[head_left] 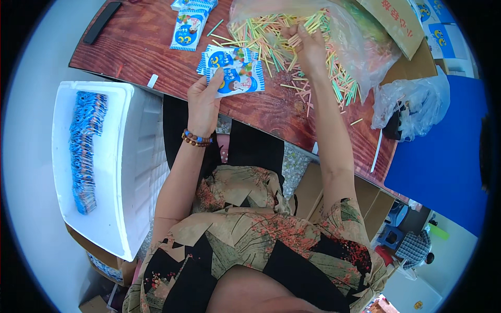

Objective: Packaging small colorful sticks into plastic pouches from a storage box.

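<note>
The left hand (202,101) grips a fan of blue-and-white sachets (233,70) above the table's (146,47) near edge. The right hand (308,44) pinches thin coloured sticks (261,34) from the pile spilling out of a clear bag (360,47) toward the far edge.

Person in a short-sleeved floral top (250,245) of beige, black and red, with a brown-and-blue beaded bracelet (197,139) on the left wrist.

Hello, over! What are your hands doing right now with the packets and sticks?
Left hand holds blue-and-white packets. Right hand pinches thin sticks from the coloured stick pile. Nothing blocking either hand.
</note>
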Motion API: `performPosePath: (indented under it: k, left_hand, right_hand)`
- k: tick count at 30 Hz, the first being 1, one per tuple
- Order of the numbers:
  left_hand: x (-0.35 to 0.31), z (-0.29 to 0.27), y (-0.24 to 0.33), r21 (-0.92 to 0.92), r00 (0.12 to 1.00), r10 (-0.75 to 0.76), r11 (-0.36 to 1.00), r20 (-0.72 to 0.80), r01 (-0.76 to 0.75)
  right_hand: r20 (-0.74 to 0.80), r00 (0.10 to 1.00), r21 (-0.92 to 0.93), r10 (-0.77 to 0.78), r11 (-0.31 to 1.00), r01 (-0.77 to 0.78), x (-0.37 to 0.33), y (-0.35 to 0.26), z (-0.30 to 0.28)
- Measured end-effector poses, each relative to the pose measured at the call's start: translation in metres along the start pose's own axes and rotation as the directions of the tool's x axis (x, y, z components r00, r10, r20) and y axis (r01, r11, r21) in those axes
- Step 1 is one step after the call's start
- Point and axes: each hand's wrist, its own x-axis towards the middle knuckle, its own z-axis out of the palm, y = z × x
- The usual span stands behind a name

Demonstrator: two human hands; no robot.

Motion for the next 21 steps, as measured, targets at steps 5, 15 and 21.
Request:
performPosePath:
  k: [5, 15, 21]
  left_hand:
    - [0.0, 0.001, -0.001, 0.009, 1.0, 0.007, 1.0, -0.001, -0.007]
    - [0.0, -0.003, 0.001, 0.045, 1.0, -0.005, 0.999, -0.006, 0.005]
    - [-0.003, 0.008, 0.0, 0.037, 0.999, -0.036, 0.999, -0.02, 0.036]
  right_hand:
    - [0.013, 0.998, -0.529, -0.066, 0.846, 0.063, -0.022, 0.017, 0.01]
    - [-0.002, 0.983, -0.361, -0.186, 0.917, 0.172, -0.036, -0.018, 0.026]
    - [-0.04, 0.987, 0.405, -0.153, 0.901, 0.156, -0.073, -0.022, 0.064]
